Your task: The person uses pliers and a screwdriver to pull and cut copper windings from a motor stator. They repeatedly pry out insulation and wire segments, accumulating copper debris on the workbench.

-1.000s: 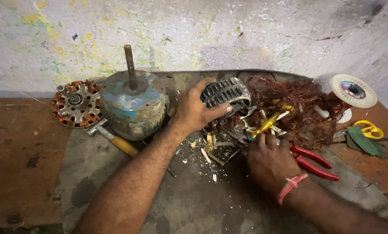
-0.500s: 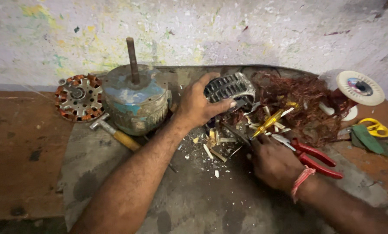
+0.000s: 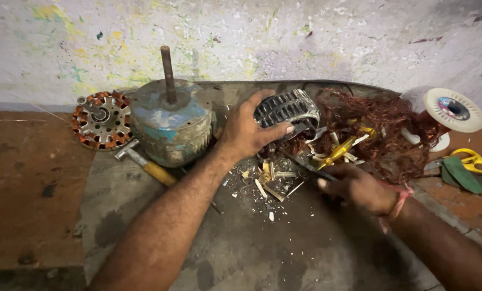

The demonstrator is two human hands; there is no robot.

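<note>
My left hand (image 3: 246, 132) is clamped on a grey ribbed motor stator (image 3: 289, 108), holding it tilted on the dark work slab (image 3: 241, 242). My right hand (image 3: 359, 188) lies just right of it, fingers closed on a thin dark rod-like tool (image 3: 303, 163) whose tip points up-left toward the stator's underside. Pale insulation chips (image 3: 268, 186) lie scattered between the two hands. A yellow-handled screwdriver (image 3: 340, 151) rests just beyond my right hand.
A tangled heap of copper wire (image 3: 383, 129) sits behind the right hand. A blue motor housing with an upright shaft (image 3: 171, 126), a hammer (image 3: 144, 164) and a wound stator disc (image 3: 101, 119) are at the left. A white spool (image 3: 453, 110) and yellow scissors (image 3: 470, 160) lie at the right.
My right hand has slid down and away from the wire heap, now holding the thin tool against the stator. The red-handled pliers seen beside it earlier no longer show. The left hand keeps its grip.
</note>
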